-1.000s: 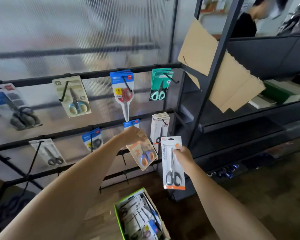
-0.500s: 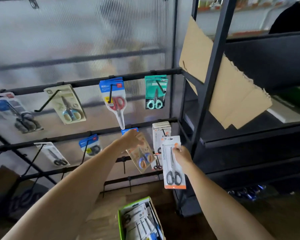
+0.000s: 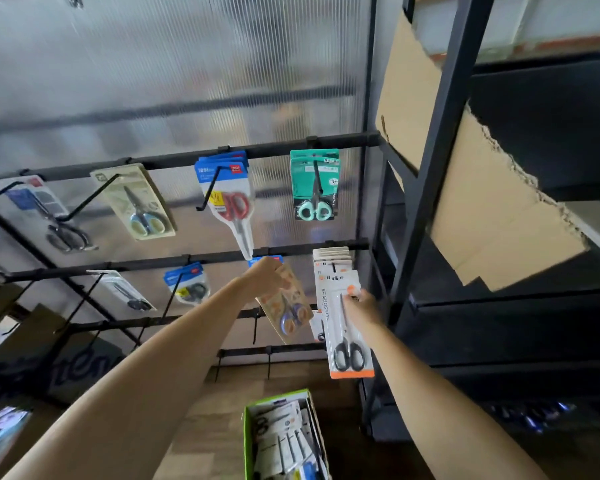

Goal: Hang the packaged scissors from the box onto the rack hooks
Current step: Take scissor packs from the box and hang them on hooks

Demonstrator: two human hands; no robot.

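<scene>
Item: my right hand (image 3: 362, 308) has lifted its pinched white pack (image 3: 343, 323) nearer the hook; left hand (image 3: 265, 277) still grips orange pack (image 3: 286, 306) — both unhung

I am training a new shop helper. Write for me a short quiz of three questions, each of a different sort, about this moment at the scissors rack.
1. True or false: the left hand holds the white pack with black-handled scissors.
2. Which pack hangs rightmost on the top rail? A) the teal pack B) the red-handled scissors pack C) the beige pack
3. Fill in: more packs wait in the ___ box below the arms.

Key
1. False: the right hand holds it; the left holds the orange pack.
2. A
3. green
</scene>
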